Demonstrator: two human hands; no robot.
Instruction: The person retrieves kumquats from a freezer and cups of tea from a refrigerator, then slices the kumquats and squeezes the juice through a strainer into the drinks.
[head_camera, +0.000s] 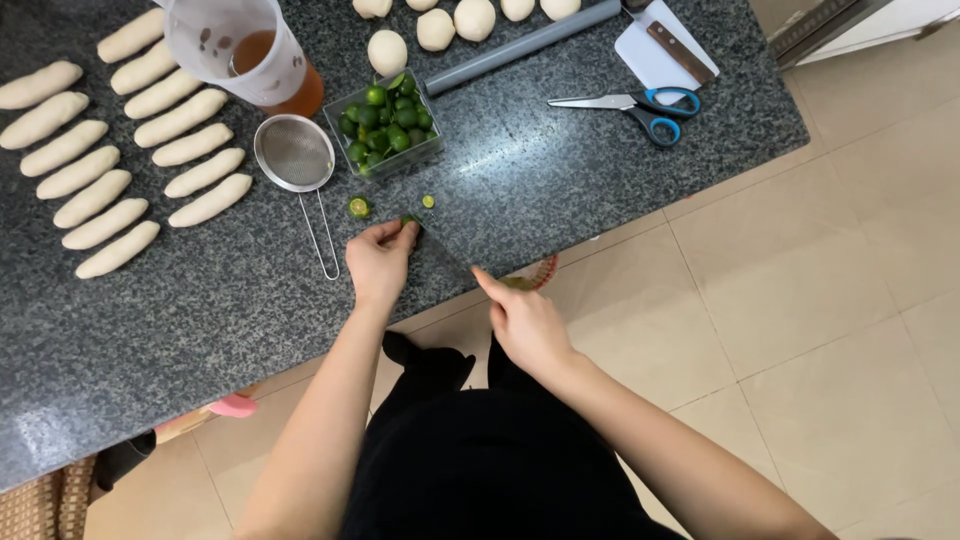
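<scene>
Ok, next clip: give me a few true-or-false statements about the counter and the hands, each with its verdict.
1. The left hand pins a small green citrus fruit on the granite counter. True.
2. The right hand holds the blue-handled scissors. False: it grips a knife; the scissors lie unused.
3. The wire strainer lies beside the clear box of green citrus. True.
4. The dough pieces are baked brown. False: they are pale and raw.

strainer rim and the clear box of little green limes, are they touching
Apart. In the head view a strip of bare granite counter shows between the round rim of the metal strainer and the near wall of the clear box of limes.
</scene>
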